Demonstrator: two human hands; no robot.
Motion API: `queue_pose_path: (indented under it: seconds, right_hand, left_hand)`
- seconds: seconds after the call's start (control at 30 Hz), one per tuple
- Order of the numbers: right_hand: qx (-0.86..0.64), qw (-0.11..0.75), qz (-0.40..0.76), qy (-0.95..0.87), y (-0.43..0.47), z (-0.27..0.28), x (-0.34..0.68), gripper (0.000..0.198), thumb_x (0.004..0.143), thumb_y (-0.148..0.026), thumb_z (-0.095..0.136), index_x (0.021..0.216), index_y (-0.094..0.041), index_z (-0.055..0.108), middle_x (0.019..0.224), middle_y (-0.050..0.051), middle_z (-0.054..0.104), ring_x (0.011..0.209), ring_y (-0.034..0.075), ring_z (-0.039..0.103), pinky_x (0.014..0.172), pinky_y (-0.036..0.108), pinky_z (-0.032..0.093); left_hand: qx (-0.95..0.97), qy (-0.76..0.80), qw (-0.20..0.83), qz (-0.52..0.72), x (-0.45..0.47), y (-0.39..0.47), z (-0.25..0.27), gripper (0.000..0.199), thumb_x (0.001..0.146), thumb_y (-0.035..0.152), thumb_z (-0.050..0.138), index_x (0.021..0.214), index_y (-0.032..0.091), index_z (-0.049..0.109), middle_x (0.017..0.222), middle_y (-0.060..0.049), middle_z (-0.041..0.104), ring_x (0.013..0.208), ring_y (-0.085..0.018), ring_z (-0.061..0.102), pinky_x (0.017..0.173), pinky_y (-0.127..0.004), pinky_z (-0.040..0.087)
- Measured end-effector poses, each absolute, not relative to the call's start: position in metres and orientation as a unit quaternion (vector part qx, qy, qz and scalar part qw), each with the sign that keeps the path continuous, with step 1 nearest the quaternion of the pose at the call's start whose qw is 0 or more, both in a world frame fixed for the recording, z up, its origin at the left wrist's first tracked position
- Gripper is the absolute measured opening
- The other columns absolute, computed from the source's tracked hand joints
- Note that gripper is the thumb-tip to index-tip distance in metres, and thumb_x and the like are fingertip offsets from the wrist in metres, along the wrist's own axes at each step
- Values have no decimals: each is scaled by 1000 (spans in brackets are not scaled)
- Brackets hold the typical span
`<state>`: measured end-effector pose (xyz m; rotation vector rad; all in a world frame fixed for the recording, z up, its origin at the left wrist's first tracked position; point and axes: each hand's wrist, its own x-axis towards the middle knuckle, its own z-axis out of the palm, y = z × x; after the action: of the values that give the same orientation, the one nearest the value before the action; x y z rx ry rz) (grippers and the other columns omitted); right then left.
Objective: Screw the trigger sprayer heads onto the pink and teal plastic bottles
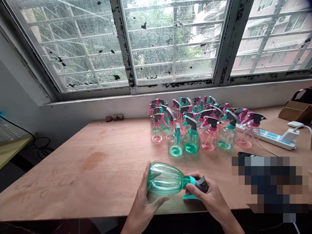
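Observation:
A green translucent spray bottle [165, 178] lies sideways in the air above the near edge of the table, its base to the left and its spray head [201, 184] to the right. Around its base is my left hand [146, 198], fingers against the bottom and thumb held off below the body. My right hand [209, 195] grips the neck and black-and-turquoise spray head, thumb on the collar. The turquoise trigger points down, partly hidden by that hand. Beyond it stand several green spray bottles [191, 141] and pink spray bottles [209, 139], upright in a close group.
On the wooden table [73, 169], a white power strip [275, 138] with a plugged-in charger [290, 135] and cable lies right of the bottles. A brown bag [296, 110] sits at the far right. Small dark blocks [114, 117] rest by the wall. A blurred patch covers the right front.

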<state>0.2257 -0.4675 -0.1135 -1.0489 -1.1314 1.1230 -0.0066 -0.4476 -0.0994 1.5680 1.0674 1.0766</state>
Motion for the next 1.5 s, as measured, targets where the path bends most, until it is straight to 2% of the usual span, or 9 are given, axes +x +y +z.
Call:
queue_pose_path:
  seconds: [0.17, 0.47, 0.67, 0.8, 0.9, 1.07, 1.17, 1.4, 1.5]
  right_hand:
    - [-444, 568, 483, -497, -468, -114, 225, 26, 79, -39, 80, 93, -17, 74, 64, 1, 73, 61, 19, 69, 59, 28, 56]
    - [-448, 571, 477, -496, -468, -113, 225, 26, 80, -40, 78, 91, -17, 73, 64, 1, 72, 61, 19, 68, 59, 29, 57]
    - [-454, 578, 469, -489, -469, -111, 224, 25, 80, -40, 79, 92, -19, 74, 63, 0, 72, 60, 18, 69, 58, 25, 58]
    - [-455, 595, 464, -473, -469, -112, 224, 27, 79, -41, 79, 93, -18, 74, 64, -1, 71, 59, 18, 69, 59, 26, 60]
    - [-455, 590, 464, -479, -469, -113, 224, 27, 80, -40, 79, 93, -18, 74, 63, -1, 71, 59, 17, 68, 57, 26, 59]
    - [-445, 579, 472, -494, -469, -111, 224, 24, 80, -39, 78, 92, -18, 73, 63, -1, 71, 60, 17, 67, 58, 25, 57]
    - [-454, 576, 472, -489, -468, -112, 225, 26, 81, -40, 78, 94, -18, 73, 63, -1, 71, 60, 17, 66, 59, 26, 56]
    - [-465, 584, 461, -480, -468, -111, 223, 29, 79, -42, 78, 93, -17, 74, 62, 0, 70, 59, 19, 66, 58, 29, 56]
    - [-461, 586, 462, -480, -469, -109, 222, 28, 78, -41, 80, 93, -17, 74, 60, -1, 70, 58, 18, 65, 56, 27, 56]
  left_hand:
    - [631, 426, 487, 428, -7, -448, -94, 92, 80, 38, 78, 155, 27, 26, 151, -12, 48, 144, -40, 33, 117, -51, 34]
    - [635, 450, 462, 426, -5, -446, -102, 99, 76, 34, 83, 154, 32, 22, 157, -7, 38, 146, -35, 33, 122, -49, 25]
    - [637, 431, 484, 417, -4, -448, -94, 73, 83, 41, 75, 145, 24, 40, 151, -11, 46, 142, -35, 39, 120, -47, 29]
    - [656, 457, 433, 416, -3, -448, -96, 85, 83, 38, 75, 153, 34, 26, 160, -3, 33, 150, -31, 23, 125, -47, 16]
    - [655, 460, 435, 413, -3, -448, -97, 92, 84, 39, 74, 155, 39, 15, 164, 1, 26, 151, -28, 20, 125, -44, 16]
    - [629, 434, 497, 412, -3, -450, -93, 86, 82, 44, 75, 152, 27, 29, 156, -9, 41, 144, -34, 36, 121, -46, 29]
    - [642, 441, 476, 408, -3, -450, -91, 74, 84, 43, 73, 147, 24, 39, 153, -10, 44, 144, -35, 34, 121, -48, 26]
    - [657, 442, 454, 408, -3, -449, -95, 89, 86, 35, 73, 154, 38, 16, 160, -2, 33, 149, -27, 25, 124, -46, 17]
    - [634, 439, 486, 412, -3, -450, -97, 86, 83, 37, 76, 153, 31, 25, 160, -6, 32, 148, -32, 28, 122, -48, 22]
